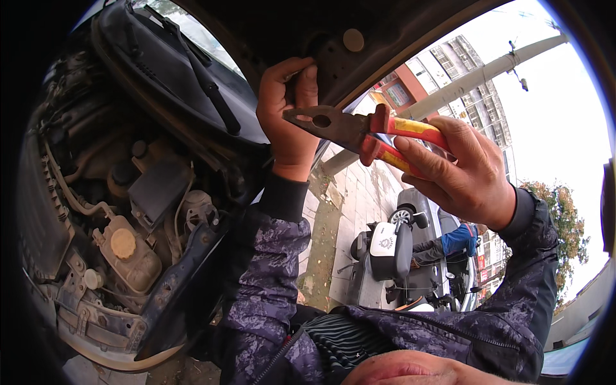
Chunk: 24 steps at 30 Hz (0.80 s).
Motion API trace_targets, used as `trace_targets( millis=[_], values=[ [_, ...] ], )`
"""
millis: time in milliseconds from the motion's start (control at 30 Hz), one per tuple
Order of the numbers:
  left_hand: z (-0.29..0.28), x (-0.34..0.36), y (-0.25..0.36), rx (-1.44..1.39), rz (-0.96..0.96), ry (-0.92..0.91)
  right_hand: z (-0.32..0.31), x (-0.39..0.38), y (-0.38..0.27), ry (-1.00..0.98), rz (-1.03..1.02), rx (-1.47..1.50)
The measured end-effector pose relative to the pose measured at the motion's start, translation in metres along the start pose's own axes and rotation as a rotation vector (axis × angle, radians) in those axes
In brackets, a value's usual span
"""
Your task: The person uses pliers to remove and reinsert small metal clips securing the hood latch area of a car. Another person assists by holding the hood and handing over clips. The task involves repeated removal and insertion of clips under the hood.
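Observation:
My right hand (pixel 471 170) grips a pair of combination pliers (pixel 346 128) by their red and yellow handles. Their dark, worn jaws point left and lie close in front of my left wrist. Raised against the dark underside of the car's open hood (pixel 398 25), my left hand (pixel 289 102) has its thumb and fingers bent together. What those fingertips hold, if anything, is hidden at the hood's surface. A pale round plug (pixel 353 40) sits in the hood just right of them.
On the left lies the open engine bay, with a yellow-capped reservoir (pixel 131 250) and a black box (pixel 160 189). A wiper arm (pixel 205 90) lies by the windshield. Beyond my arms are a parked scooter with a white-lidded box (pixel 388 247), a person in blue (pixel 459 240) and a pole (pixel 475 83).

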<state>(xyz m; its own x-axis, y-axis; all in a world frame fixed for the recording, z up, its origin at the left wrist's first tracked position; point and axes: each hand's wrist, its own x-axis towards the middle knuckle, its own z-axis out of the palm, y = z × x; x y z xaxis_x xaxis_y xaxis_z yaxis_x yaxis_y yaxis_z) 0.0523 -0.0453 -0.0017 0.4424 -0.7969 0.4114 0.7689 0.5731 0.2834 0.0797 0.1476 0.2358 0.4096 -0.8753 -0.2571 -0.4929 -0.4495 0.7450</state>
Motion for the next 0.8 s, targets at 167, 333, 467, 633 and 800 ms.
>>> trace_targets(
  millis=[167, 333, 467, 633, 800],
  values=[
    [-0.003, 0.001, 0.002, 0.032, 0.042, 0.028, -0.033, 0.057, 0.007, 0.024, -0.017, -0.174],
    [-0.004, 0.003, 0.001, 0.079, 0.098, 0.038, -0.063, 0.101, 0.006, 0.071, -0.135, -0.201],
    [-0.005, 0.006, 0.000, 0.133, 0.142, 0.039, -0.067, 0.105, 0.004, -0.124, -0.110, -0.336],
    [-0.004, 0.010, -0.004, 0.076, 0.077, 0.027, -0.069, 0.113, 0.007, -0.158, -0.158, -0.402],
    [-0.003, 0.010, -0.010, 0.033, 0.001, 0.005, -0.059, 0.120, 0.020, 0.239, -0.251, -0.252]
  ],
)
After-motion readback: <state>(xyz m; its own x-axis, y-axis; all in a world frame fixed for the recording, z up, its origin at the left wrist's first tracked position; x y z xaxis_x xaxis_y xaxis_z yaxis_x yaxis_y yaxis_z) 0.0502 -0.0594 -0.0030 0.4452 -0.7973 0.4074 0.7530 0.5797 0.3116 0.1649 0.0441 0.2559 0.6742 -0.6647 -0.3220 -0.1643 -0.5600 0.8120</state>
